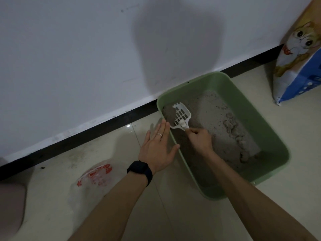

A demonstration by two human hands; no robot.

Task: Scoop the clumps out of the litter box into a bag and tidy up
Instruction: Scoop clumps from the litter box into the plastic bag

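A green litter box (271, 136) sits on the tiled floor against the wall, holding grey litter with several clumps (232, 126) along its right side. My right hand (199, 138) is closed on the handle of a white slotted scoop (181, 115), whose head lies over the litter in the box's far left corner. My left hand (158, 148) rests flat with fingers spread against the box's left rim; a ring and a black wrist band show on it. A clear plastic bag with red print (95, 178) lies on the floor to the left.
A bag of cat litter with a cartoon cat and blue side (298, 66) leans at the far right by the wall. A black skirting board (86, 134) runs along the wall. A pale object (10, 202) sits at the left edge.
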